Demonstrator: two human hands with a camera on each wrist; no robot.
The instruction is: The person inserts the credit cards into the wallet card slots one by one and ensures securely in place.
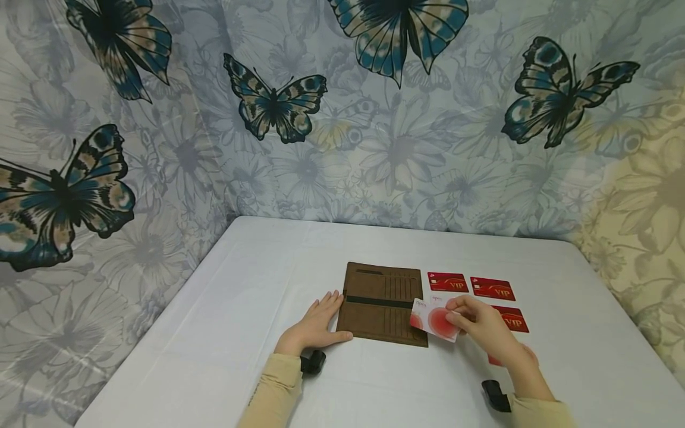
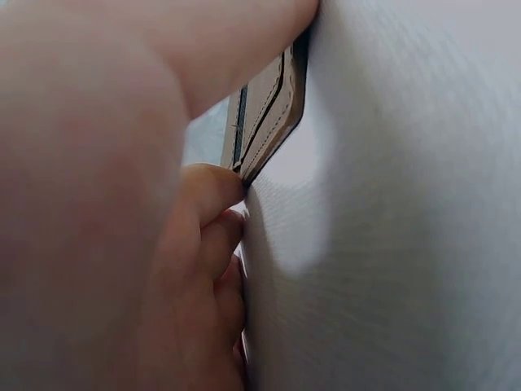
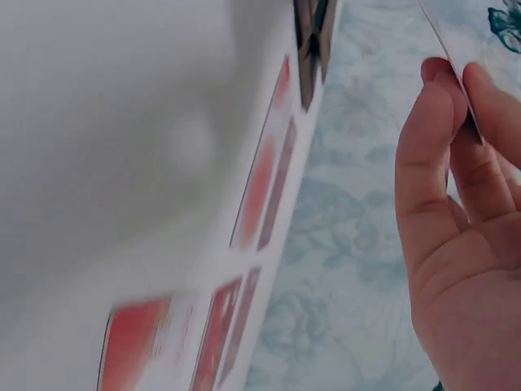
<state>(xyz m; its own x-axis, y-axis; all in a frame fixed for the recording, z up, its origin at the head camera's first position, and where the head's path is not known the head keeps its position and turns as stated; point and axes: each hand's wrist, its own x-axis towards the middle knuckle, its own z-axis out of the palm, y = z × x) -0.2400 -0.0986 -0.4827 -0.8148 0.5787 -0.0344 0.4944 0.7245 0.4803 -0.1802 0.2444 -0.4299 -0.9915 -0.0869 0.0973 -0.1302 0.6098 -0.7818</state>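
Note:
An opened brown wallet [image 1: 382, 324] with card slots and a dark band across its middle lies on the white table. My left hand [image 1: 316, 326] rests spread at its left side, fingertips at the edge and thumb by the lower left corner. In the left wrist view, fingers [image 2: 213, 191] touch the wallet's edge [image 2: 273, 114]. My right hand [image 1: 484, 327] pinches a white-and-red card [image 1: 436, 321] between thumb and fingers, above the table at the wallet's right edge. The right wrist view shows this card [image 3: 442, 37] nearly edge-on. Another pale card [image 1: 439, 300] shows partly behind it.
Red VIP cards lie right of the wallet: one at the back [image 1: 448, 282], another beside it [image 1: 492, 289], and a third [image 1: 515, 320] partly behind my right hand. Below, a further red card [image 1: 495, 360] is mostly hidden by my wrist. A butterfly-patterned cloth [image 1: 401, 154] hangs behind the table.

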